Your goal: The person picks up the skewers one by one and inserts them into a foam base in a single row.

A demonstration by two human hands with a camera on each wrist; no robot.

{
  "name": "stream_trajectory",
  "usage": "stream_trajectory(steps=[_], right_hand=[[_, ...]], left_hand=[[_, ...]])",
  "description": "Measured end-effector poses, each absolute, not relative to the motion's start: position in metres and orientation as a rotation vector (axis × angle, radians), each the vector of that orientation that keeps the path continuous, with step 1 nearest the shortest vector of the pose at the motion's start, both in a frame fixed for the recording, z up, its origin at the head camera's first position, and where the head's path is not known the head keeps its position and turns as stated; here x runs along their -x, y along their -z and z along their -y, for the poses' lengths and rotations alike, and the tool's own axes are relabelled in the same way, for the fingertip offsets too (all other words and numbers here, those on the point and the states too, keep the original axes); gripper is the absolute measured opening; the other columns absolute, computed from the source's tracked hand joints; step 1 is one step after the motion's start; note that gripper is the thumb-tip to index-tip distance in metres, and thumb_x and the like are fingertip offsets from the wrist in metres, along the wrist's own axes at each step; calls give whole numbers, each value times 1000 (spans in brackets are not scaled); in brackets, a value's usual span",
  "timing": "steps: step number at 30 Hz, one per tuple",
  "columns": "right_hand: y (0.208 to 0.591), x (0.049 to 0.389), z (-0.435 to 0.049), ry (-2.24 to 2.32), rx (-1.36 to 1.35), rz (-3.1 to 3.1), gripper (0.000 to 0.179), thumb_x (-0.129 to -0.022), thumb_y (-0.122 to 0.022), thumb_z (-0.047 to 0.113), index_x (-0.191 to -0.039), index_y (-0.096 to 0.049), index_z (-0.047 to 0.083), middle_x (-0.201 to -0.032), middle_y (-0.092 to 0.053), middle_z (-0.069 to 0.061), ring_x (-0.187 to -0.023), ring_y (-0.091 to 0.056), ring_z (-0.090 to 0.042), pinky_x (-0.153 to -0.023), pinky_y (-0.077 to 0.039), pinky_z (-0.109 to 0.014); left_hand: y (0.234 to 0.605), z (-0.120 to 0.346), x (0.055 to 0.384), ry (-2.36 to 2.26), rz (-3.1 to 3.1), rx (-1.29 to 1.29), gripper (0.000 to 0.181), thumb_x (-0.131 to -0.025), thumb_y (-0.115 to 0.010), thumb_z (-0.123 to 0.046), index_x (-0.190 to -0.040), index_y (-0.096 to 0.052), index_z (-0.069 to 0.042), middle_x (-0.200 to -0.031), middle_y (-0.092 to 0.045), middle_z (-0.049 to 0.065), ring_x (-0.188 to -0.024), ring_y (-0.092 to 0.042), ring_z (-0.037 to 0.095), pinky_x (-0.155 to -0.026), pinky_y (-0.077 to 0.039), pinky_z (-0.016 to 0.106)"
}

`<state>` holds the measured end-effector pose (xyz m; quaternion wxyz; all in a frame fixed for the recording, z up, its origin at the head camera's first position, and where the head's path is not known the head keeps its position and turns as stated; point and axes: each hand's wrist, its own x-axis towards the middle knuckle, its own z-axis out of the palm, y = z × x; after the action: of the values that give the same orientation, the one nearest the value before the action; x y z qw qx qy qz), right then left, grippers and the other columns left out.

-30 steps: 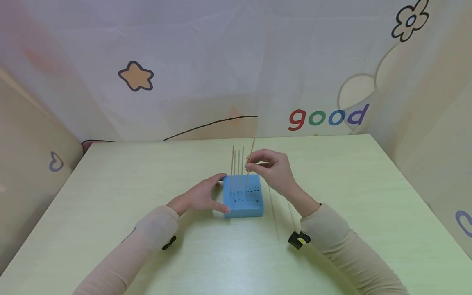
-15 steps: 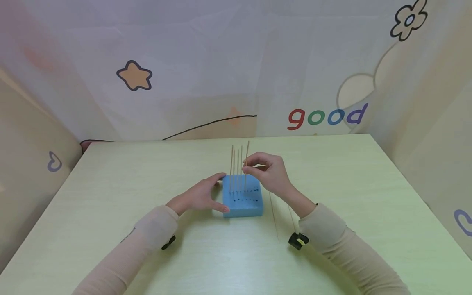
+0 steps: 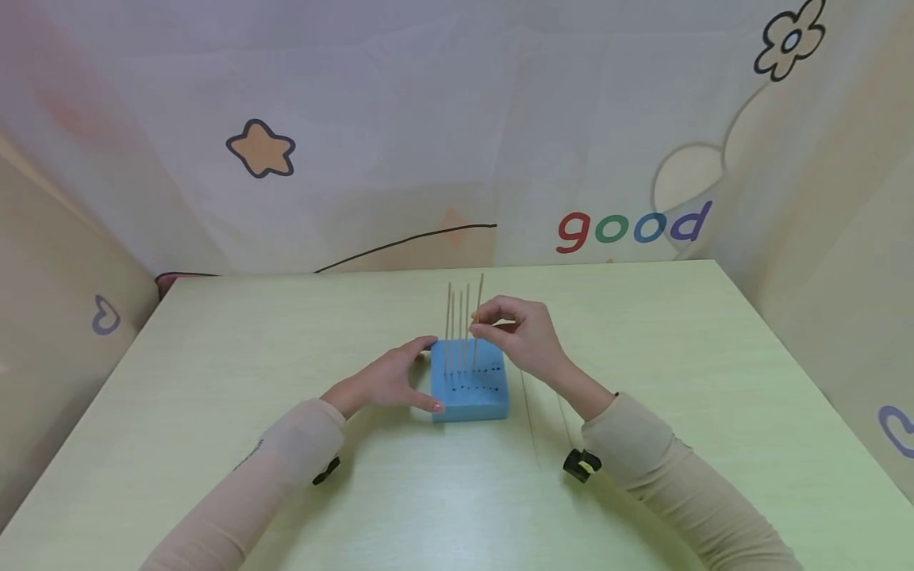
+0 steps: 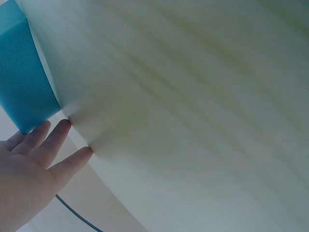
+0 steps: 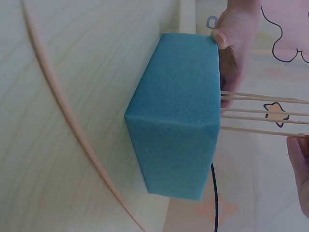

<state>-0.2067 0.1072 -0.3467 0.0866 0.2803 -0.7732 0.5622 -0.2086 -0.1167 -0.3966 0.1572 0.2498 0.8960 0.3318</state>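
A blue foam block (image 3: pixel 471 411) with rows of dark dots on top stands in the middle of the table. Several thin wooden sticks (image 3: pixel 461 325) rise upright from its left part in a row. My right hand (image 3: pixel 524 333) pinches another wooden stick (image 3: pixel 481 289) between thumb and fingers. That stick leans slightly, its lower end at the block's top in the same row. My left hand (image 3: pixel 389 385) holds the block's left side, thumb at the front corner and a finger at the back corner. In the left wrist view, the fingers (image 4: pixel 50 140) touch the block.
Two thin sticks lie on the pale table (image 3: pixel 250 396), to the right of the block; one stick (image 3: pixel 530 420) is near the block, the other (image 3: pixel 563 412) beside the right wrist. A patterned cloth (image 3: pixel 400 119) hangs behind the table.
The right hand has moved slightly left and down with its stick, which has turned more upright and come nearer the other sticks. In the last half second little moved.
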Motion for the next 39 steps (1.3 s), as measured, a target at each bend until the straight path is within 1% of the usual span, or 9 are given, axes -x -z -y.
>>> stream_trajectory(steps=[8,18,27,32,36,39], right_hand=[[344,208,-125,-1710,-806,2374,22,-78,-69,0,-99,-64,-4,-92,-64,-16,-85,-62,-23,-76,-52,-27],[346,212,-162,-1572,-653,2547,23,-81,-67,3,-103,-63,-2,-96,-63,-13,-87,-61,-22,-77,-50,-23],[354,219,-191,-1402,-576,2735,28,-85,-66,16,-109,-62,2,-98,-63,-11,-90,-58,-21,-77,-50,-22],[362,226,-202,-1317,-670,2803,38,-82,-69,17,-115,-58,2,-99,-62,-14,-89,-58,-22,-78,-50,-29],[371,236,-209,-1200,-782,2880,54,-78,-73,20,-123,-52,0,-107,-58,-19,-93,-58,-28,-79,-51,-38],[379,242,-214,-1115,-828,2964,68,-75,-75,25,-130,-44,0,-116,-53,-21,-100,-54,-31,-81,-49,-42]], left_hand=[[397,116,209,-946,-2569,-706,103,-66,-80,-39,-142,-21,-4,-142,-32,14,-127,-35,30,-104,-28,44],[397,118,209,-953,-2563,-692,104,-65,-81,-39,-143,-20,-4,-143,-32,14,-127,-35,30,-104,-27,44],[396,117,208,-954,-2556,-686,105,-65,-81,-39,-143,-20,-5,-142,-32,13,-128,-34,29,-105,-26,44],[396,115,207,-953,-2555,-680,104,-65,-81,-38,-143,-20,-5,-143,-31,14,-128,-33,30,-105,-25,44],[395,115,207,-960,-2545,-681,104,-65,-81,-37,-143,-20,-5,-144,-30,13,-129,-33,30,-105,-24,44],[395,116,207,-961,-2549,-684,104,-65,-81,-37,-143,-21,-5,-144,-31,12,-128,-33,29,-105,-25,43]])
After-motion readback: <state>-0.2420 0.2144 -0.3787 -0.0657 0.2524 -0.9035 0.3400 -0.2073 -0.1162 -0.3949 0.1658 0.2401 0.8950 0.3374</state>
